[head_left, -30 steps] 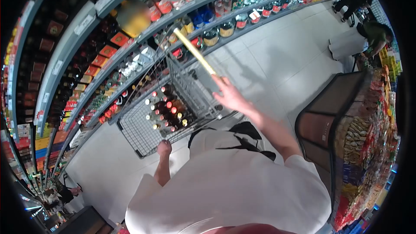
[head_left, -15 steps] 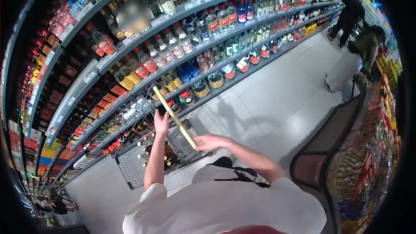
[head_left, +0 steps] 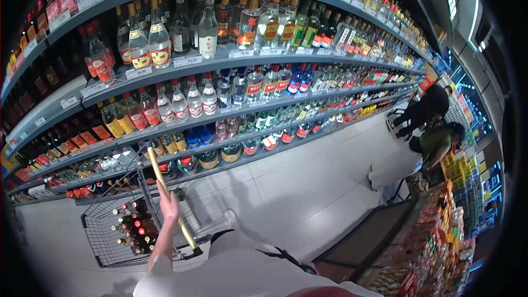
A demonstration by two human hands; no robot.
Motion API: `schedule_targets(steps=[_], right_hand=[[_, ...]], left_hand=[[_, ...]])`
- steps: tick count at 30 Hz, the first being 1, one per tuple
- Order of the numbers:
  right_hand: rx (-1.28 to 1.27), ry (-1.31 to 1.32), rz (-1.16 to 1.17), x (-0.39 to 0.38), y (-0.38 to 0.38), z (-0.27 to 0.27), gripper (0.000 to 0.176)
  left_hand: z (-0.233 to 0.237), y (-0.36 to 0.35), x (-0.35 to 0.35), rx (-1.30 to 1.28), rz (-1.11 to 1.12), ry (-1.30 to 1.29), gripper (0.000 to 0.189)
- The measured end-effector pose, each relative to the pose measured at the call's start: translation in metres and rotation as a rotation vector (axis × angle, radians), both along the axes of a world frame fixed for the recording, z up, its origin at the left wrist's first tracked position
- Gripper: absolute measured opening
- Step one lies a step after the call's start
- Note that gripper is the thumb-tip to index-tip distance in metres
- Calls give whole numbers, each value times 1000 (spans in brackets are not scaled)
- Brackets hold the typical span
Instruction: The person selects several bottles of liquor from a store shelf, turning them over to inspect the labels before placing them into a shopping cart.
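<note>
My left hand [head_left: 169, 207] is closed round the yellow handle [head_left: 155, 166] of a shopping cart, about halfway along the bar. Its thumb and part of its fingers are hard to make out. My right hand is out of sight. The cart's wire basket [head_left: 94, 245] stands to the left of the handle. Inside it are several dark bottles [head_left: 137, 230] with caps, packed close together.
Long shelves [head_left: 231, 113] of bottles with price tags run along the left and front. At the right is a display of packaged goods [head_left: 418, 242] with a dark side panel [head_left: 357, 231]. Two people [head_left: 437, 140] stand farther up the tiled aisle [head_left: 286, 181].
My right hand has come off the handle and left the view. My left hand has moved along the bar. The view has turned, and the cart now appears lower and farther left.
</note>
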State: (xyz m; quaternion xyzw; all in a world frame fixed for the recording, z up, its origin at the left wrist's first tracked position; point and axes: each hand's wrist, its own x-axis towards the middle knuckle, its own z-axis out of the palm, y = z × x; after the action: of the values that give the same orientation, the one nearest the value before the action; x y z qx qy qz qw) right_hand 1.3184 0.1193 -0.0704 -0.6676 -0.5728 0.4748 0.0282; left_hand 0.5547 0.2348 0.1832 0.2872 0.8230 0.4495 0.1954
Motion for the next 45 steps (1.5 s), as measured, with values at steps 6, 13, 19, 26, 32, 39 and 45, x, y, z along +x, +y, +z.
schedule_targets(steps=[6, 13, 19, 26, 32, 39, 45], right_hand=[[-181, -170, 34, -52, 115, 92, 35], [-172, -171, 236, -99, 269, 97, 36], [-110, -175, 540, -124, 405, 61, 38], [-151, -214, 525, -176, 569, 85, 40], [186, -42, 693, -263, 694, 166, 46], [513, 690, 610, -378, 745, 477, 33], [1229, 905, 339, -408, 780, 617, 44]], left_hand=[[25, 5, 18, -85, 28, 3, 76], [36, 10, 33, -160, 49, 118, 72], [62, 26, 57, -290, 132, 125, 72], [60, 41, 88, -558, 278, 237, 69], [54, 56, 109, -572, 340, 419, 64], [56, 77, 126, -558, 489, 247, 39], [70, 100, 142, -566, 487, 365, 37]])
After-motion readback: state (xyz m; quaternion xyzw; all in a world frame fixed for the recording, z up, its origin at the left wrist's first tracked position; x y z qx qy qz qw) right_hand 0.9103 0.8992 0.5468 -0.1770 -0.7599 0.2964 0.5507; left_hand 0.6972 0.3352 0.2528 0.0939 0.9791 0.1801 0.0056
